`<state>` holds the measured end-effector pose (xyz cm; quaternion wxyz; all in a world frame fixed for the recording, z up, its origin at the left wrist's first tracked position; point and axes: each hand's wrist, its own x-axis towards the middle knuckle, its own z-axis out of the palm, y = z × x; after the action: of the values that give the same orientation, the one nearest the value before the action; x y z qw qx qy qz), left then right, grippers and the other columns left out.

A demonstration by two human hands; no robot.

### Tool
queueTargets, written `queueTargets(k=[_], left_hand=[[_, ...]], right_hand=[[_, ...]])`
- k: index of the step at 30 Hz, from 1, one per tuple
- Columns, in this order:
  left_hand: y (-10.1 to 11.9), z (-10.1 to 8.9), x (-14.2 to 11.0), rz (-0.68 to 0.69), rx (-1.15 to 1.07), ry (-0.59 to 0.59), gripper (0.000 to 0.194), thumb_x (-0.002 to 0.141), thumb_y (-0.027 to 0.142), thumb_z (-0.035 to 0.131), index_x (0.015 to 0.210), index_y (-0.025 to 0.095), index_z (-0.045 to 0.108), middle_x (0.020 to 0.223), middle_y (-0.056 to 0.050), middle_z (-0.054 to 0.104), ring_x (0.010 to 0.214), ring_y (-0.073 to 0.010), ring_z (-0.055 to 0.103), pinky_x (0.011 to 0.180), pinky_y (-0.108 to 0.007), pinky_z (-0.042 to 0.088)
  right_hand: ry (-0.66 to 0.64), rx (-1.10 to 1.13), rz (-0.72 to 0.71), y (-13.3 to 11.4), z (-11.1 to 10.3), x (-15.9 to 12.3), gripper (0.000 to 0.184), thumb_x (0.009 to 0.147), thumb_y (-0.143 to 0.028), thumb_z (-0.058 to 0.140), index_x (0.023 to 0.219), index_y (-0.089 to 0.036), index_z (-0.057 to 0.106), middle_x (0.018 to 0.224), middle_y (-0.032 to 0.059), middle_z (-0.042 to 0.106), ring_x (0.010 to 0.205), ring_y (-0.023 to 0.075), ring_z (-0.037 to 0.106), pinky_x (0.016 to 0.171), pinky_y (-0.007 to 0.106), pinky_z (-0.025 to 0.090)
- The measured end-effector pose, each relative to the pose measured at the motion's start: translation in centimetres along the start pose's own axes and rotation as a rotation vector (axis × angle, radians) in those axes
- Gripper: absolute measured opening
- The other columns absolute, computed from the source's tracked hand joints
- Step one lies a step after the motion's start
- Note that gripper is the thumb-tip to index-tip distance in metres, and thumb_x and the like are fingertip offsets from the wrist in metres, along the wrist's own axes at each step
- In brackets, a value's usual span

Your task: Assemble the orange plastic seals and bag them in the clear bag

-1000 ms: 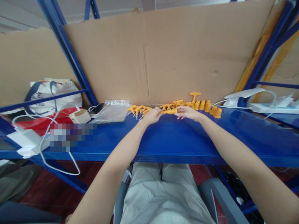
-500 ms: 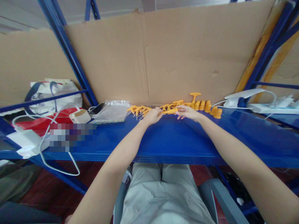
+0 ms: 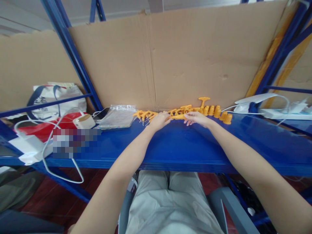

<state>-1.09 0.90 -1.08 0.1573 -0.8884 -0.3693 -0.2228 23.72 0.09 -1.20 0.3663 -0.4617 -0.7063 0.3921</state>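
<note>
Between my two hands, a yellow plastic corkscrew lies level just over the back of the blue shelf. My left hand has its fingers closed round the left end. The thumb and fingers of my right hand pinch the right end, its other fingers loosely curled. Left of my hands lie several yellow corkscrew handles with metal spirals. Behind the held piece is a row of more yellow parts, partly hidden. A T-shaped yellow piece stands upright, and several yellow cup-shaped sleeves stand to its right.
A cardboard panel closes off the back of the blue shelf. Clear plastic bags lie at left, near a white charger, loose cables and a tote bag. A white power strip is at right.
The right fingers have shifted slightly on the right end of the corkscrew, which stays between both hands. The other yellow parts have not moved.
</note>
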Motion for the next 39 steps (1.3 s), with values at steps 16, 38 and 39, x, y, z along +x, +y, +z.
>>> queueTargets(k=[16, 38, 39], left_hand=[[0.2, 0.0, 0.1, -0.029, -0.021, -0.011, 0.021, 0.097, 0.026, 0.052, 0.093, 0.014, 0.068, 0.097, -0.009, 0.068, 0.09, -0.0208, 0.066, 0.082, -0.031, 0.05], [-0.1, 0.5, -0.1, -0.05, 0.025, 0.012, 0.017, 0.094, 0.025, 0.054, 0.096, 0.016, 0.068, 0.098, -0.009, 0.069, 0.091, -0.0209, 0.068, 0.082, -0.031, 0.051], [-0.1, 0.5, -0.1, -0.052, 0.026, 0.015, 0.016, 0.094, 0.025, 0.055, 0.096, 0.016, 0.068, 0.098, -0.008, 0.069, 0.091, -0.0207, 0.068, 0.081, -0.031, 0.051]], right_hand=[[-0.001, 0.006, -0.088, 0.3, -0.6, 0.5, 0.036, 0.082, -0.037, 0.077, 0.109, -0.021, 0.059, 0.096, 0.0056, 0.076, 0.067, 0.0129, 0.069, 0.059, 0.024, 0.054], [0.017, -0.004, -0.079, 1.1, 0.4, 0.8, 0.03, 0.085, -0.033, 0.074, 0.105, -0.02, 0.056, 0.092, 0.0055, 0.075, 0.06, 0.0111, 0.068, 0.055, 0.022, 0.053], [0.016, -0.005, -0.078, 1.1, 0.4, 0.8, 0.03, 0.085, -0.033, 0.073, 0.106, -0.02, 0.055, 0.093, 0.0056, 0.075, 0.06, 0.0111, 0.068, 0.055, 0.022, 0.053]])
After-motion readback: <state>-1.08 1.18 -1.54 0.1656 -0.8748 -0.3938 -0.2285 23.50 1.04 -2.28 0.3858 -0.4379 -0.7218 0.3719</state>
